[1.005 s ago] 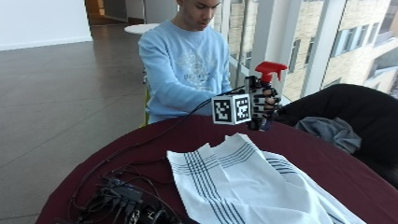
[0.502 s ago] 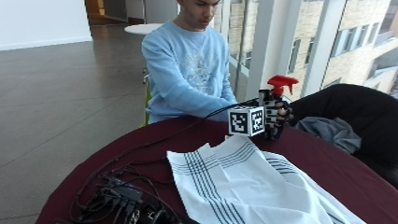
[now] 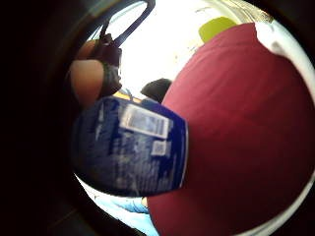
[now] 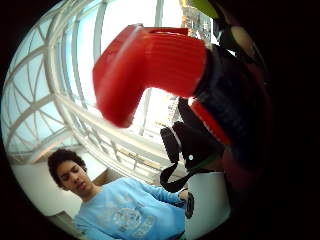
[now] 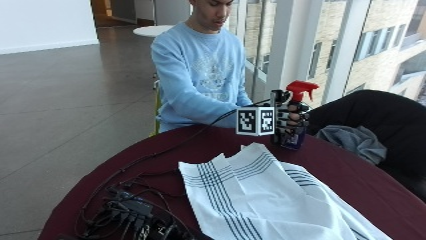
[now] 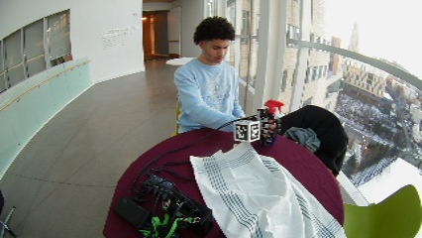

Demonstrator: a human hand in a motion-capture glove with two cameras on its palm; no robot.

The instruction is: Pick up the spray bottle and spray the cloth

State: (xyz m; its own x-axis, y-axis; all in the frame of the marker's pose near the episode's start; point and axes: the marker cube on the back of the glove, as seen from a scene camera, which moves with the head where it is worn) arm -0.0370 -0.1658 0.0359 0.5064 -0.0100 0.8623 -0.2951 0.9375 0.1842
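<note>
i see my gloved right hand (image 5: 291, 120) with fingers wrapped around the blue spray bottle (image 5: 295, 116), at the table's (image 5: 346, 172) far side, beyond the striped cloth (image 5: 266, 200).

1. We see an office-building atrium or corridor: tall glass windows (image 6: 310, 59), city buildings (image 6: 369, 84) outside
2. We note a long tiled floor (image 6: 85, 134) and a round table (image 6: 296, 158)

Hand (image 6: 267, 125) round spray bottle (image 6: 270, 120), beside cloth (image 6: 264, 198)
</note>
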